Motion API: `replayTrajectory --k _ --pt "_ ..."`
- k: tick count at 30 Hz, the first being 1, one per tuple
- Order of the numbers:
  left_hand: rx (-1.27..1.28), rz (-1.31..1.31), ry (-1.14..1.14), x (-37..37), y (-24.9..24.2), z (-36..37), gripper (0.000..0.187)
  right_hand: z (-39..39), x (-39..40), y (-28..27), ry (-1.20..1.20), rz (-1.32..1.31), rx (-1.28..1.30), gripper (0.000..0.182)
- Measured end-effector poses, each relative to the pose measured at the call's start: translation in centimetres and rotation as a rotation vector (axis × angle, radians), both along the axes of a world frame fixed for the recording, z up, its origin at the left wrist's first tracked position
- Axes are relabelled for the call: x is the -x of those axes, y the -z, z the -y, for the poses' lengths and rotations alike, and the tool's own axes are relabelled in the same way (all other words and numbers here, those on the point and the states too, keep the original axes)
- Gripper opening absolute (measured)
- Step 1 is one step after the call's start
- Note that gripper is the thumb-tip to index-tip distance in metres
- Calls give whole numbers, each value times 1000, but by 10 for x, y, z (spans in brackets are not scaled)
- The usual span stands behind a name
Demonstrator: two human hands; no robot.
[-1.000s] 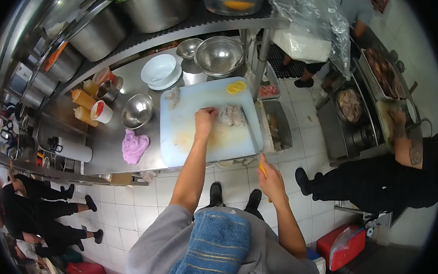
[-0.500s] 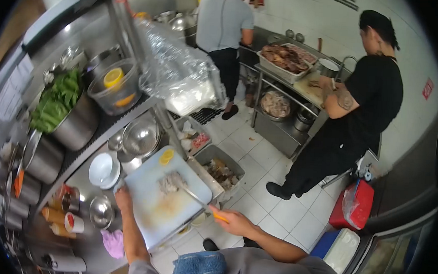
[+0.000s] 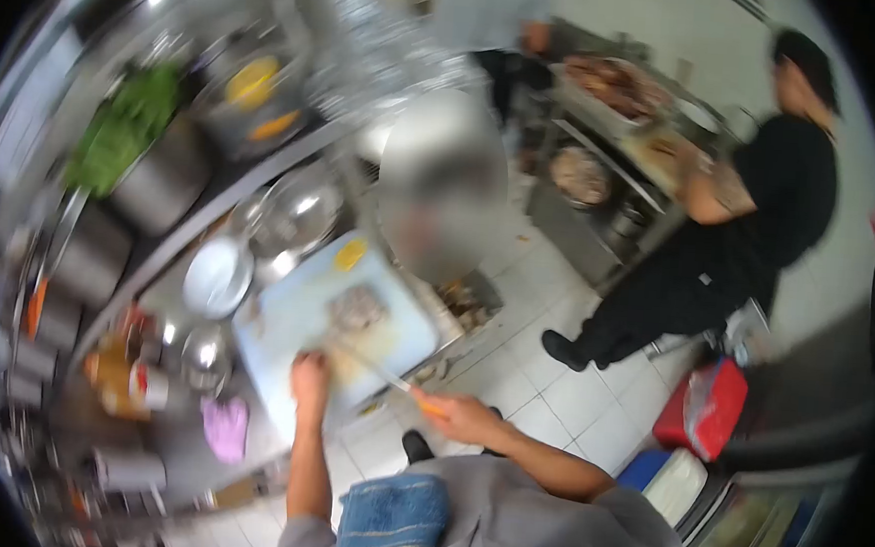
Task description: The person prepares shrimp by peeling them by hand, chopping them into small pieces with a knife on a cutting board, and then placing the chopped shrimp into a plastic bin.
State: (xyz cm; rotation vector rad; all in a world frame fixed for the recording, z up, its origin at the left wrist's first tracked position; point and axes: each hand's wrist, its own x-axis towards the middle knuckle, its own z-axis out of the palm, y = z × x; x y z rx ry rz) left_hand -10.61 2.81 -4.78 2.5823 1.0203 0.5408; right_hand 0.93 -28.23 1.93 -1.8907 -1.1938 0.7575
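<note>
In my right hand is a knife with an orange handle, its blade slanting low over the white cutting board. My left hand is curled closed on the board, close to the blade's tip; whatever it may hold is hidden and blurred. Just beyond the blade lies a small heap of chopped greyish food, too smeared to name. Yellow lemon slices rest near the board's far corner. A few small scraps sit at its left edge.
White bowls, a metal bowl and a pink cloth stand left of the board. Overhead on the left runs a shelf with pots and greens. A co-worker in black stands across the tiled floor. A blurred oval hides part of the bins.
My left hand has moved from the board's left edge onto its near part, beside the knife tip. The blade has come back from the heap toward me. The view has shifted slightly.
</note>
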Motion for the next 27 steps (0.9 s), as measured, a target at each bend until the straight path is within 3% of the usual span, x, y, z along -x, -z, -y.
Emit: replayTrajectory --k 2,5,10,13,16,19,22,27 --pt "0 41 49 6 -15 22 19 -3 -3 -14 -36 25 66 57" --pt "89 303 -42 18 -12 27 19 -7 -4 1 -65 81 -74 58" --pt "159 264 -57 21 -8 29 19 -18 -4 -11 -98 108 112 57" --pt "451 185 -242 27 -27 37 18 -17 0 -1 -92 182 66 56" --pt "322 216 -218 33 -20 40 16 -16 2 -2 -103 173 94 56" --pt "175 261 -55 32 -12 35 14 -14 5 3 -122 194 86 56" --pt "363 288 -74 31 -12 30 24 -17 12 7 -130 236 67 56" --pt "128 294 -123 35 -5 32 42 -19 20 -4 -151 309 146 57"
